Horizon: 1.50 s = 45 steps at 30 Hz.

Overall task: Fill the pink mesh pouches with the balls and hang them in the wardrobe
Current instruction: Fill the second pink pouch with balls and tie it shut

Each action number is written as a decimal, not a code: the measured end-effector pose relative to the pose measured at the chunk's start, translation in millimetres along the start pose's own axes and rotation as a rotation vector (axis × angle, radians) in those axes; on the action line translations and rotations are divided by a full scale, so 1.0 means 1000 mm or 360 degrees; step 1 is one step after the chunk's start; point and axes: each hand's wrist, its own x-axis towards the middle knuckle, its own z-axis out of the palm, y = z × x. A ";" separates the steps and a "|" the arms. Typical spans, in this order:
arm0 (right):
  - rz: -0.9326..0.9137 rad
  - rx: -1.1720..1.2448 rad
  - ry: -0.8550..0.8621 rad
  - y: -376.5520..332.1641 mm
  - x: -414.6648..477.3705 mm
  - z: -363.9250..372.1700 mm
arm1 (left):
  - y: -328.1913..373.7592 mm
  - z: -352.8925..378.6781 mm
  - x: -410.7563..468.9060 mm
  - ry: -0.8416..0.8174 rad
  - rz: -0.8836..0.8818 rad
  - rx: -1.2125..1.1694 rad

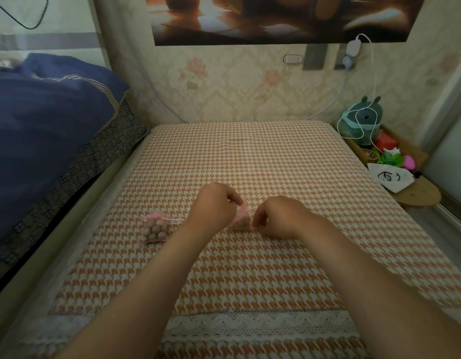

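Pink mesh shows between the two hands at the centre of the frame: a pouch [242, 215] resting on the orange-and-white houndstooth cloth [250, 156]. The left hand [216, 206] and right hand [278, 216] both curl their fingers at its sides, seemingly pinching its drawstring, though the grip itself is hidden. Left of centre, a second pouch [155, 228] lies closed, full of tan balls [155, 231]. A blue quilt [43, 125] fills the upper left.

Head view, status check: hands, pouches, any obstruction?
Left hand and right hand both pinching second pink pouch on the checked cover. Filled pouch lies drawn shut to the left. Nothing in the way.
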 end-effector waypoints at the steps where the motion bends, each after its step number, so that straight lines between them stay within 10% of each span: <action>1: 0.0007 0.0024 0.0039 0.000 0.001 0.000 | -0.001 -0.001 0.000 -0.0019 0.0007 0.0004; 10: -0.0090 0.0665 0.0709 -0.009 0.000 -0.017 | -0.013 -0.016 0.002 -0.0287 0.0049 -0.0035; 25: -0.0399 0.0090 0.0545 -0.027 -0.003 -0.010 | -0.009 -0.026 -0.003 -0.0438 0.0102 -0.0173; 40: -0.0134 0.0135 0.0603 0.001 -0.002 -0.025 | -0.002 -0.009 -0.002 -0.0089 0.0041 -0.0098; 45: 0.0025 0.0021 0.0218 0.008 -0.009 -0.019 | -0.006 -0.006 -0.001 -0.0080 0.0062 -0.0079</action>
